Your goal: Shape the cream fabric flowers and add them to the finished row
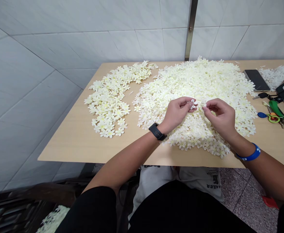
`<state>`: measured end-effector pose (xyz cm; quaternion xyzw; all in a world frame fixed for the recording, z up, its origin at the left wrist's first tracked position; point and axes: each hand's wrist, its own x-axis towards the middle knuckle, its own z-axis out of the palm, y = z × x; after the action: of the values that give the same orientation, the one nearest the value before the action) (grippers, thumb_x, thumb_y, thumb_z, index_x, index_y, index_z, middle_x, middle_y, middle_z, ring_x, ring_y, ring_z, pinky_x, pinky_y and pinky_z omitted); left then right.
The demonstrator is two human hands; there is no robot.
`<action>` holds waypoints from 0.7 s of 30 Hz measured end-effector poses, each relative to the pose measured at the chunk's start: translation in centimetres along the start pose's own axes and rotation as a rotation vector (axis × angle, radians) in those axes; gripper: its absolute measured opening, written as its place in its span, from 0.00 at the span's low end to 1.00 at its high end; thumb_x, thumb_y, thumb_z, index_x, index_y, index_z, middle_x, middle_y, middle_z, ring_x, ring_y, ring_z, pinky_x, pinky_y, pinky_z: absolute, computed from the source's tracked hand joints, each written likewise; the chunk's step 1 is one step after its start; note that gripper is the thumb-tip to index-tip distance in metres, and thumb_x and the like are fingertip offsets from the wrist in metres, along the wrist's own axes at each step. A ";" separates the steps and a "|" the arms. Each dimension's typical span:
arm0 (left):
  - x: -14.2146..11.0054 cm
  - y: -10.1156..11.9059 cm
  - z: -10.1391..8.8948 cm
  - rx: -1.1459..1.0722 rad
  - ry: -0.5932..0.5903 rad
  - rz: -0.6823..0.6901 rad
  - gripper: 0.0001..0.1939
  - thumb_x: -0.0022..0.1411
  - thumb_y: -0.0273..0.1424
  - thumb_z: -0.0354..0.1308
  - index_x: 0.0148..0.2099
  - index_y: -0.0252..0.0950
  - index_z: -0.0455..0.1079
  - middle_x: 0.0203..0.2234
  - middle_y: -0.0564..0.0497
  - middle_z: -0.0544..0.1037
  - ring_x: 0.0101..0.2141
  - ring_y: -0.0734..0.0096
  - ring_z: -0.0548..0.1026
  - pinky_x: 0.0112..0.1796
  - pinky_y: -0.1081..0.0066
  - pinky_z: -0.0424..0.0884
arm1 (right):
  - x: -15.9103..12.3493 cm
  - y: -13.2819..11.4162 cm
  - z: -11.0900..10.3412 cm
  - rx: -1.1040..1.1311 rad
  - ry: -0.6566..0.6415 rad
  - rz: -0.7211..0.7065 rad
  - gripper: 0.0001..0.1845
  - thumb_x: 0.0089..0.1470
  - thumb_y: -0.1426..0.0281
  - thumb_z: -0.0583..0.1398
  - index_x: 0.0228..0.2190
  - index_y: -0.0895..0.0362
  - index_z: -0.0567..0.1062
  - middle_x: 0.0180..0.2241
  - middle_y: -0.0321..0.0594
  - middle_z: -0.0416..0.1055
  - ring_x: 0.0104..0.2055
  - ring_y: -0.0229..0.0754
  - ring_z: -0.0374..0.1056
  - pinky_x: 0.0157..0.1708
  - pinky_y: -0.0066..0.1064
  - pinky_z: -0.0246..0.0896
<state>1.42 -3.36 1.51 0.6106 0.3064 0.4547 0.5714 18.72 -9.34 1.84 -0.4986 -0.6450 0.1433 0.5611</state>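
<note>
— What are the hands doing?
— The left hand [177,113] pinches a white flower [193,104] between thumb and fingers. The right hand [221,117] is curled, its fingertips [204,108] closed just beside that flower; whatever they hold is too small to tell.
— And the surface?
— A pale wood table [66,139], its far edge against a tiled wall [83,42]. Both hands are raised over a big heap [200,81] of cream flowers.
— What's around the heap?
— Left of it, a smaller heap [110,97]; right of it, a phone [256,80] and keys [273,118]. The big heap nearly reaches the near edge, and bare table opens left of the smaller heap.
</note>
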 end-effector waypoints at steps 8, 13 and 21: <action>1.0 0.0 -2.2 0.449 0.310 0.152 0.22 0.57 0.47 0.71 0.27 0.38 0.66 0.21 0.56 0.73 0.25 0.74 0.70 0.29 0.70 0.69 | 0.0 0.3 0.0 0.030 0.009 0.009 0.03 0.58 0.68 0.65 0.32 0.52 0.76 0.32 0.37 0.74 0.34 0.41 0.71 0.35 0.36 0.70; 0.8 0.4 -2.3 0.711 0.330 0.469 0.12 0.65 0.43 0.66 0.42 0.41 0.74 0.44 0.47 0.79 0.48 0.61 0.74 0.52 0.59 0.70 | 0.0 0.3 0.0 0.043 0.012 0.011 0.03 0.58 0.70 0.66 0.32 0.52 0.77 0.32 0.37 0.74 0.35 0.40 0.71 0.36 0.35 0.70; -0.5 0.6 0.1 0.462 0.026 0.433 0.08 0.69 0.37 0.63 0.39 0.40 0.79 0.38 0.50 0.83 0.41 0.70 0.79 0.42 0.67 0.75 | -0.1 -0.3 0.0 0.029 -0.029 -0.023 0.06 0.59 0.64 0.67 0.32 0.52 0.77 0.32 0.38 0.75 0.34 0.41 0.71 0.33 0.35 0.69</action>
<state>1.25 -3.95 1.98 0.7694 0.2720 0.4919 0.3033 18.51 -9.57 2.00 -0.4807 -0.6566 0.1534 0.5606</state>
